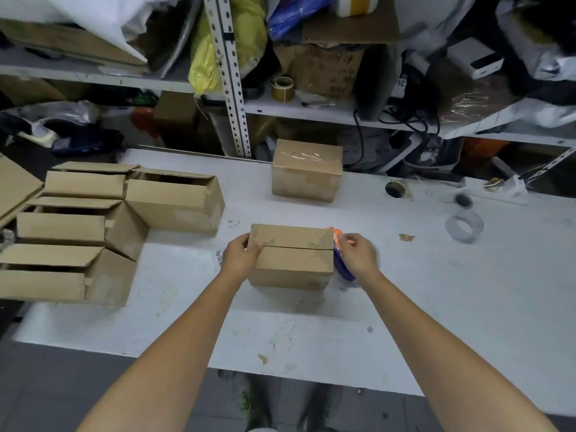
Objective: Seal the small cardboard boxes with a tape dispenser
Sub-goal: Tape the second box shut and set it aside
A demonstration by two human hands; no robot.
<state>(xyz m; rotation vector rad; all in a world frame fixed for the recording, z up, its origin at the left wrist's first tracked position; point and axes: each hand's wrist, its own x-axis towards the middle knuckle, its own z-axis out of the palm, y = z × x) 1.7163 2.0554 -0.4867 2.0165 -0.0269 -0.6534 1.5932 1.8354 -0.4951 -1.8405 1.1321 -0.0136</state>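
Small cardboard box (291, 257) stands near the front middle of the white table (311, 338), both top flaps folded down and meeting along a seam that shows no tape. The left hand (241, 255) grips the box's left end, thumb laid on top at the seam, fingers curled down the side. The right hand (358, 254) is curled round a blue and orange tape dispenser (342, 269) held against the box's right end; whether any tape is drawn out cannot be told. Risks as judged: a start off the seam line would leave one flap unsecured; a loosened left hold would let the light box slide with the pull or let the flaps lift; the torn paper at the flap corners may take adhesive poorly. To the left, well apart, lie open boxes (93, 229) awaiting sealing, and to the right a clear tape roll (463, 226). Further back stands a taped box (307, 169), wrinkles visible in its tape, the same fault likely here if tension is uneven. Cluttered shelving (232, 88) lies beyond
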